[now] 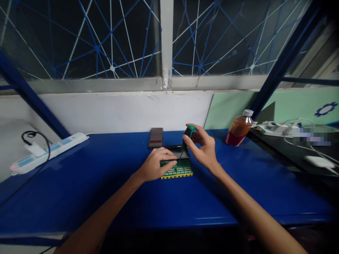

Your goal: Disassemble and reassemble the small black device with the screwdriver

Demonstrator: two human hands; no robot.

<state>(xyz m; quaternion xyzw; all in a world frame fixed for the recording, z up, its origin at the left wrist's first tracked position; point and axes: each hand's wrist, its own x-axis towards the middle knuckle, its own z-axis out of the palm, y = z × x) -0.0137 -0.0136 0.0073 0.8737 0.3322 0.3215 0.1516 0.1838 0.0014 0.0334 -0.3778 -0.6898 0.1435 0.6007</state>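
Observation:
A low green case (184,170) with rows of small pale rectangles and a yellow toothed front edge lies on the blue table. Behind its green part is a black, tray-like section (174,152). My left hand (156,163) grips the case from the left, thumb in front and fingers across the top. In my right hand (202,148) is a screwdriver (189,132) with a green and black handle, held between thumb and fingers. Its thin dark shaft slants down to the case beside my left fingertips. Whether the tip sits in a slot or a screw is too small to tell.
A phone (155,138) lies just behind the case. A bottle of reddish-brown drink (239,128) stands at the back right. On the left is a white power strip (57,150) with a black cable. Chargers and white cables (278,129) cover a black surface at right.

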